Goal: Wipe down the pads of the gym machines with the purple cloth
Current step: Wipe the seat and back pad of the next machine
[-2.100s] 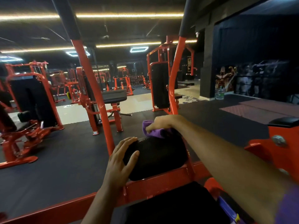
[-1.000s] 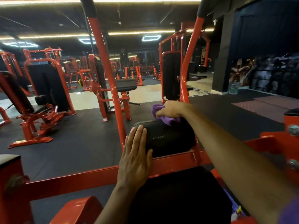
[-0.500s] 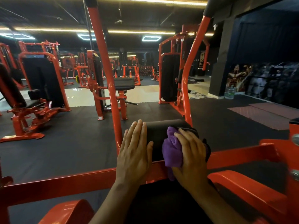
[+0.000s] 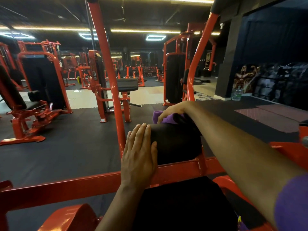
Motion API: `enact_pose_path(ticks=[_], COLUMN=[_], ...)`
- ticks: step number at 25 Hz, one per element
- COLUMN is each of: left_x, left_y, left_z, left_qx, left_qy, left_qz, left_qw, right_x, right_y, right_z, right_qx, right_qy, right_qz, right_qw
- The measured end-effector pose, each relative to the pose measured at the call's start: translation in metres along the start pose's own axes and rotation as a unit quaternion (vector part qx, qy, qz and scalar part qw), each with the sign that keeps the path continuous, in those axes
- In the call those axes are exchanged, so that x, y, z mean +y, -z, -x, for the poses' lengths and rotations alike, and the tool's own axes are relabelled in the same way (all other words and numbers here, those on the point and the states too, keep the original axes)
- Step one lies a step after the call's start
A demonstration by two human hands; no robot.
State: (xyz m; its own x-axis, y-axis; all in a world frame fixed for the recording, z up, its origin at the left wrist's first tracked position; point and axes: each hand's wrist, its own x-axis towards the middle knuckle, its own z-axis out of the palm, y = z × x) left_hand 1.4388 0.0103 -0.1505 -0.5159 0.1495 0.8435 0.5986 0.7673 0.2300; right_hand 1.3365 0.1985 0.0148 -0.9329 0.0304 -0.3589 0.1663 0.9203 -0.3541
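Note:
A black roller pad [image 4: 176, 144] sits on the red frame [image 4: 83, 185] of the machine in front of me. My left hand [image 4: 139, 155] lies flat against the pad's left end, fingers straight. My right hand [image 4: 173, 110] reaches over the pad's far top edge and grips the purple cloth [image 4: 164, 118], pressing it onto the pad. Most of the cloth is hidden under the hand. A black seat pad [image 4: 180, 204] lies below, close to me.
Two red uprights [image 4: 108, 77] [image 4: 198, 67] rise on either side of the pad. Other red machines with black pads [image 4: 127, 84] stand on the black rubber floor [image 4: 66, 144] beyond. A water bottle [image 4: 237, 94] stands by the dark wall at right.
My right hand has carried the cloth from the pad's near face up over to its far top edge. The left hand has stayed on the pad's left end.

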Motion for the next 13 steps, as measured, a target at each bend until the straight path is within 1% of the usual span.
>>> enact_pose_path(ticks=[1, 2, 3, 4, 5, 6, 7, 8, 9, 11, 12, 13], left_x=[0.0, -0.001, -0.001, -0.002, -0.002, -0.003, -0.004, -0.005, -0.005, -0.006, -0.007, -0.007], left_y=[-0.001, -0.001, -0.002, -0.003, -0.004, -0.005, -0.006, -0.006, -0.006, -0.005, -0.005, -0.005], left_z=[-0.001, -0.001, 0.0, 0.0, 0.001, 0.003, 0.006, 0.01, 0.015, 0.02, 0.02, 0.02], left_qx=[0.004, 0.005, 0.007, 0.011, 0.015, 0.019, 0.024, 0.026, 0.027, 0.025, 0.024, 0.022], left_qy=[-0.002, -0.006, -0.012, -0.017, -0.021, -0.023, -0.026, -0.034, -0.046, -0.059, -0.06, -0.06], left_qz=[-0.006, -0.015, -0.023, -0.027, -0.028, -0.027, -0.022, -0.015, -0.007, -0.002, -0.004, -0.005], left_qw=[1.0, 1.0, 1.0, 0.999, 0.999, 0.999, 0.999, 0.999, 0.999, 0.998, 0.998, 0.998], right_x=[0.001, 0.002, 0.006, 0.014, 0.024, 0.035, 0.044, 0.053, 0.059, 0.063, 0.059, 0.05], right_y=[-0.007, -0.015, -0.024, -0.038, -0.061, -0.089, -0.119, -0.147, -0.169, -0.178, -0.166, -0.148], right_z=[0.006, 0.016, 0.029, 0.045, 0.059, 0.072, 0.084, 0.092, 0.098, 0.098, 0.095, 0.09], right_qx=[0.021, 0.062, 0.123, 0.205, 0.307, 0.405, 0.475, 0.517, 0.54, 0.556, 0.553, 0.536], right_qy=[0.034, 0.065, 0.102, 0.137, 0.174, 0.21, 0.246, 0.268, 0.276, 0.29, 0.287, 0.267], right_qz=[-0.009, -0.012, -0.007, 0.009, 0.024, 0.026, 0.005, -0.019, -0.036, -0.034, -0.029, -0.025], right_qw=[0.999, 0.996, 0.987, 0.969, 0.935, 0.889, 0.845, 0.813, 0.794, 0.778, 0.781, 0.801])
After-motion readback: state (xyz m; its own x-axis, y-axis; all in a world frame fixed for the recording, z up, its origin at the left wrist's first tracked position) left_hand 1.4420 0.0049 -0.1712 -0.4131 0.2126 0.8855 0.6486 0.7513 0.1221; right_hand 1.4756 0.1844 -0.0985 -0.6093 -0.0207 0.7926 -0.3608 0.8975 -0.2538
